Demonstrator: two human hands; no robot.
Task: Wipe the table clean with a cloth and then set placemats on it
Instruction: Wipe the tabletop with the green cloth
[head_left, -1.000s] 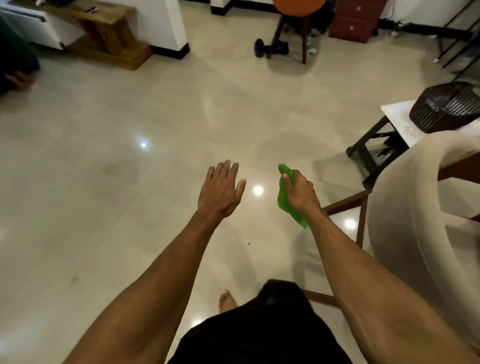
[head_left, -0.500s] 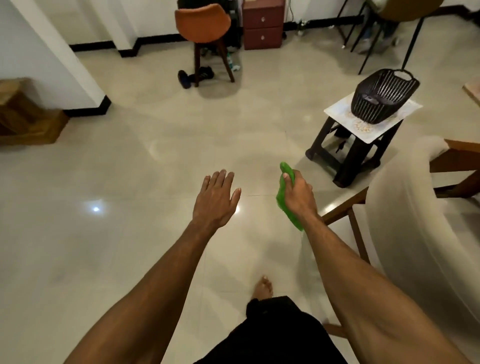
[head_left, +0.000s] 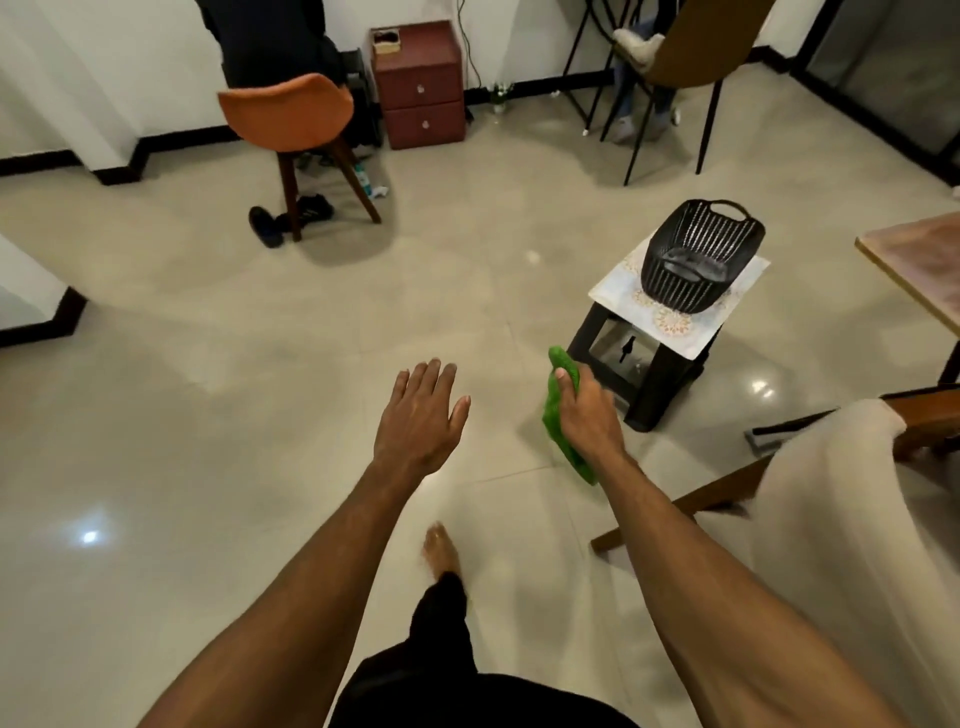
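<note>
Head view, one cam.

L hand (head_left: 421, 415): fingers straight and spread, palm down, holds nothing; in the air over the floor (head_left: 208, 415), left of the black stool (head_left: 655, 395).

R hand (head_left: 587, 410): fingers curled round a green cloth (head_left: 551, 415), firm grip. Cloth sticks out above and below the fist, just left of the stool, not touching it as far as can be told.

Stool top: patterned mat (head_left: 675, 325) lies flat, black slatted basket (head_left: 696, 260) stands on it.

Table (head_left: 924, 260): only a corner in frame, right of the stool, apart from it.

Padded chair (head_left: 831, 519): near side of the stool, to the right.

Orange chair (head_left: 285, 119) and maroon drawer unit (head_left: 421, 88): far left of the stool, at the wall.

Bare foot (head_left: 441, 551) on the floor, blurred.
</note>
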